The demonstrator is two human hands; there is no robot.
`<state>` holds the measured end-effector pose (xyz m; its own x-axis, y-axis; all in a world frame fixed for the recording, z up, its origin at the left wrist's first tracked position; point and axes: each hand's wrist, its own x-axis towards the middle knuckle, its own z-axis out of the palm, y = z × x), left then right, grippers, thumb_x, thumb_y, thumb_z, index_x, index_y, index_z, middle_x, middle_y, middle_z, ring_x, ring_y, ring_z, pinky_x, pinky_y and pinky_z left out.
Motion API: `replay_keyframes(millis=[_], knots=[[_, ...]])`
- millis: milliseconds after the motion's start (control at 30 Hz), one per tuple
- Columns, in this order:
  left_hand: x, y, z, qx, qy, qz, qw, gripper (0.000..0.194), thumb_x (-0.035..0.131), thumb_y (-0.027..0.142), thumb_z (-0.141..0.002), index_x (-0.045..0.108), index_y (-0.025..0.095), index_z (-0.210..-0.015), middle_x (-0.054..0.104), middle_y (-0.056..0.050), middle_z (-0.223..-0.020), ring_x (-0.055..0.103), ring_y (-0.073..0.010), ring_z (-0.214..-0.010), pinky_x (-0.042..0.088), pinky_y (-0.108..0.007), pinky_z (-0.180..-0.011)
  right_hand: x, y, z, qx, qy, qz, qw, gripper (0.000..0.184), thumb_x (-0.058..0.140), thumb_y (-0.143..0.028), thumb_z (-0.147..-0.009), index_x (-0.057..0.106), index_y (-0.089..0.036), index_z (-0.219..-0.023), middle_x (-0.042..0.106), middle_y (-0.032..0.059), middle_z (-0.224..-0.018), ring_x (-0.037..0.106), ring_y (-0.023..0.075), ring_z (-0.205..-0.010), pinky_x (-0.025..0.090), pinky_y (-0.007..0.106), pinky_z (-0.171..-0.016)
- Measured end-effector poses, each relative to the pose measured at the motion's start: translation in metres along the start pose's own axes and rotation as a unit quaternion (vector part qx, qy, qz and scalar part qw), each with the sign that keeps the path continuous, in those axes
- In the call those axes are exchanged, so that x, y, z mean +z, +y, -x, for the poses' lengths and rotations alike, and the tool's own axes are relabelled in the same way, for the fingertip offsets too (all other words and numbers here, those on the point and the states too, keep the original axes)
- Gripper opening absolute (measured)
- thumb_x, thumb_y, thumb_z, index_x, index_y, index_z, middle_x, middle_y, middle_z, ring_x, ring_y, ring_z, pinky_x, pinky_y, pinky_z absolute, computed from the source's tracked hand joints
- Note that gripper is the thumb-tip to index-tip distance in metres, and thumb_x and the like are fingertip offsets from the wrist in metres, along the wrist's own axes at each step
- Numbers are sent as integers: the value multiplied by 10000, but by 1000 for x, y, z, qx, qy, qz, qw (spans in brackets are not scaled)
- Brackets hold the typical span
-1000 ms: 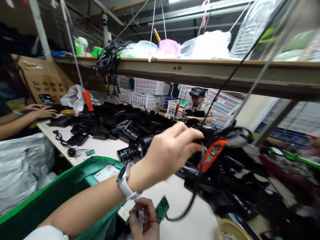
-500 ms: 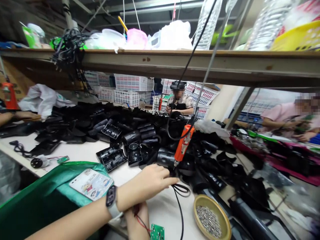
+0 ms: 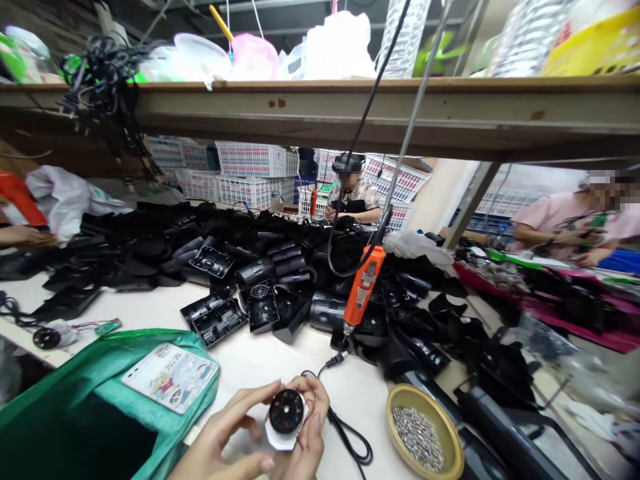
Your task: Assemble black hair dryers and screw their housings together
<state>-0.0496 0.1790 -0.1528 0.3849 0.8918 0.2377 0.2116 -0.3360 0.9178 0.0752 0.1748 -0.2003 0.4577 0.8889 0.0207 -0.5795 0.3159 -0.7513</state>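
Note:
A small motor (image 3: 286, 411) with a black round disc on its front and a white housing sits in my right hand (image 3: 311, 427), whose fingers wrap its right side. A bit of red wire shows between those fingers. My left hand (image 3: 225, 433) curves around the motor's left side, thumb and forefinger spread wide, the forefinger tip close to the disc's upper edge. Just behind and right of the hands, a black power cord (image 3: 350, 433) with a plug lies on the table. The green circuit board seen before is out of sight.
An orange electric screwdriver (image 3: 364, 287) hangs over piled black plastic shells (image 3: 215, 317). A bowl of screws (image 3: 425, 433) stands at right. A phone (image 3: 171, 377) lies on a green bag (image 3: 145, 340) at left. Another motor (image 3: 53, 335) lies far left. Co-workers sit beyond.
My left hand has drawn back from the cord near the screwdriver to the motor. My right hand has come up from beneath the left forearm, bringing the motor into sight. The view has shifted slightly.

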Motion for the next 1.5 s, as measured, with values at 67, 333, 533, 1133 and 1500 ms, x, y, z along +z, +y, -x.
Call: replay_keyframes(millis=[67, 333, 533, 1133, 1500], knots=[[10, -1, -3, 38, 43, -36, 998, 582, 843, 440, -775, 656, 518, -1321, 734, -14, -1313, 705, -321, -1124, 628, -404, -900, 1, -2, 0, -14, 10, 18, 1000, 545, 483, -752, -896, 529, -273, -1153, 589, 39, -1012, 634, 237, -914, 538, 361, -816], [15, -8, -2, 98, 177, -85, 976, 437, 838, 352, -779, 737, 501, -1177, 768, 8, -1225, 724, -331, -1133, 636, -467, -967, 14, -30, 2, -111, -36, 112, 987, 493, 681, -673, -848, 646, -261, -1116, 618, 38, -1099, 625, 225, -1005, 502, 325, -884], [26, -7, -2, 45, 242, 14, 969, 340, 838, 393, -791, 770, 462, -1118, 749, 5, -1265, 715, -313, -1170, 642, -419, -973, 14, -24, 1, -8, -29, 25, 999, 931, 868, -778, -515, 705, -190, -1218, 707, 162, -1243, 655, 363, -1173, 570, 394, -902], [11, -4, -29, 60, 137, 87, 985, 445, 885, 576, -674, 781, 342, -1038, 718, -64, -1028, 720, -293, -973, 624, -363, -822, 14, -21, -5, 0, 45, -45, 998, 602, 934, -516, -602, 751, -162, -1052, 785, 124, -1031, 742, 287, -961, 606, 337, -789], [-38, -7, -125, -183, 187, -488, 833, 515, 427, 475, -997, 630, 50, -1207, 692, -271, -1172, 603, -469, -1152, 427, -637, -961, -4, -14, -13, 75, 89, -168, 979, 368, 843, -425, -789, 715, -192, -1043, 790, 49, -972, 777, 240, -830, 657, 349, -676]])
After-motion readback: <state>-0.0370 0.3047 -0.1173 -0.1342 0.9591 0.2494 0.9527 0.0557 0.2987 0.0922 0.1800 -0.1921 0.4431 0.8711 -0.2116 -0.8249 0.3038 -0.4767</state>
